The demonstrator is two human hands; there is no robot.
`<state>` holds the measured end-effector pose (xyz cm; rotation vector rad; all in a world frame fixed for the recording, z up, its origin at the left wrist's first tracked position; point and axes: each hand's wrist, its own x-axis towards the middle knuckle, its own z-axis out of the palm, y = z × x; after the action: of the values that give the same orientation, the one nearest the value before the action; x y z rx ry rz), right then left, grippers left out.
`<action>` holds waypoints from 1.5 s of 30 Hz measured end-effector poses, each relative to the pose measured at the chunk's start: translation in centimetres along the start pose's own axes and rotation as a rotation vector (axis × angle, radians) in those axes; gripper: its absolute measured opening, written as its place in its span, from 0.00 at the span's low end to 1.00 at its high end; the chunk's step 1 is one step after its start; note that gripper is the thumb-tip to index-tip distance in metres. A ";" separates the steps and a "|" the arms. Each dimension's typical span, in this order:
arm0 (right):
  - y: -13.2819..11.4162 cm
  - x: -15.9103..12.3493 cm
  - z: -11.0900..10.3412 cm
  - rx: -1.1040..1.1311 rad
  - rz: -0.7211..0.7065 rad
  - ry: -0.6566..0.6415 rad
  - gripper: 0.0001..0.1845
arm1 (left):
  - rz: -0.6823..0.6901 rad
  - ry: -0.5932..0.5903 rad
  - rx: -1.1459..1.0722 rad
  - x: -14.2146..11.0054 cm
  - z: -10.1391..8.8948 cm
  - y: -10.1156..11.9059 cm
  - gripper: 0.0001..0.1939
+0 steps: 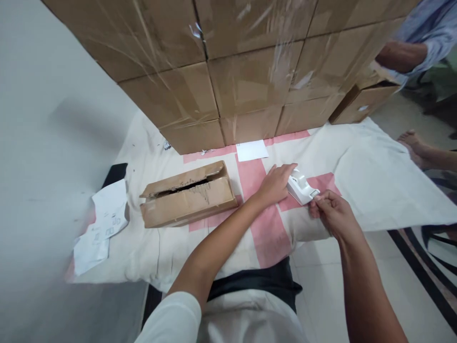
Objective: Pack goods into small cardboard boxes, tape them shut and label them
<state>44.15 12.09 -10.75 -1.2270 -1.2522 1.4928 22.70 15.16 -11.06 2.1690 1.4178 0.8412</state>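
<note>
A white tape dispenser [300, 186] sits on the cloth-covered table with a roll of clear tape in it. My left hand [276, 183] steadies it from the left, fingers curled over its back end. At the dispenser's front end, my right hand [332, 212] is closed in a pinch, thumb against finger, at the tape's free end near the cutter. The strip between those fingertips is too small to see clearly. To the left of my left hand lies a long cardboard box [189, 197], its top seam gaping and torn. A white paper slip [252, 150] lies beyond my hands.
Stacked cardboard boxes [250, 81] wrapped in clear film wall off the table's back. Another box [362, 102] stands at their right end, near a person's arm [403, 55]. Crumpled papers [107, 214] and a black object [114, 174] lie at left, beside the wall.
</note>
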 end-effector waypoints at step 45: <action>-10.8 -9.4 26.5 -0.472 -0.445 -0.688 0.15 | -0.102 0.819 0.268 -26.8 -21.5 5.6 0.15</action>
<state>19.93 -0.19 2.33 -0.6192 -2.2642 1.3541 3.80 -11.34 1.26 1.9767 2.0888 1.7025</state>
